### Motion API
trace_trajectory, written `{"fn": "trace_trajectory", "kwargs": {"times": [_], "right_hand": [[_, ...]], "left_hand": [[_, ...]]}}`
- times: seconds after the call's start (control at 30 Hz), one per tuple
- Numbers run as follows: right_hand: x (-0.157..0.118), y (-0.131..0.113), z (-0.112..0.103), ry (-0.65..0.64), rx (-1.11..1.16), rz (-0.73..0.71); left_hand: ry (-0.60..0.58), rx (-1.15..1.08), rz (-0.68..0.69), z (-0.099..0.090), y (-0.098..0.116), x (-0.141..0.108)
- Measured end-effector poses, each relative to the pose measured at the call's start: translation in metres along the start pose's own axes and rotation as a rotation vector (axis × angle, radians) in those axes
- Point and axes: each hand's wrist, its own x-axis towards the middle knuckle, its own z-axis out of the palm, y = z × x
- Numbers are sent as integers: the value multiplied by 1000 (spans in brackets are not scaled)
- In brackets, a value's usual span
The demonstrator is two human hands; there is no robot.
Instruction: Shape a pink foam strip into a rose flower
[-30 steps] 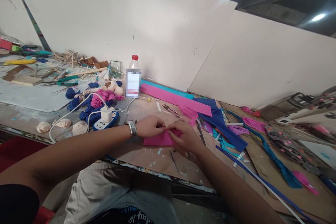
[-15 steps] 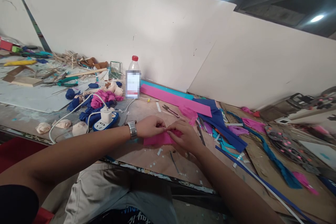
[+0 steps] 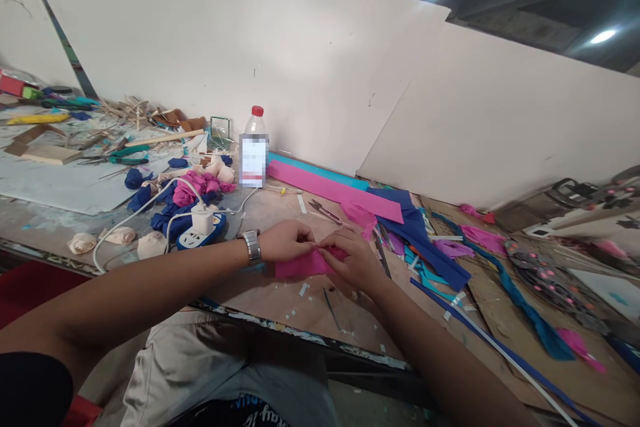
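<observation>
Both my hands pinch a piece of pink crepe paper [image 3: 300,265] just above the table, near its front edge. My left hand [image 3: 287,240], with a metal watch on its wrist, is closed on the upper edge of the paper. My right hand [image 3: 350,257] meets it from the right, fingertips pressed together on the same edge. Part of the paper lies hidden behind the right fingers. Beyond my hands are small scissors [image 3: 326,212] and a crumpled pink piece [image 3: 359,215]. Long pink paper [image 3: 335,190] lies along the wall.
Left of my hands is a blue-and-white power strip [image 3: 203,233] with a white cable, beside rolled blue and pink paper flowers [image 3: 193,188]. A red-capped bottle [image 3: 256,123] stands at the wall. Dark blue paper [image 3: 425,240] and a teal strip [image 3: 525,307] lie to the right.
Almost nothing differs. The left end of the pink crepe paper has shifted very slightly to the right; both hands keep their pinch.
</observation>
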Motion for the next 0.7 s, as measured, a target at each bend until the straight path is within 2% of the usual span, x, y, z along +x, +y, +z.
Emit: {"fn": "trace_trajectory", "kwargs": {"times": [0.4, 0.7], "right_hand": [[0, -1, 1, -35, 8, 11], [0, -2, 2, -64, 20, 33]], "left_hand": [[26, 28, 3, 0, 6, -4], [105, 192, 103, 0, 12, -9]]}}
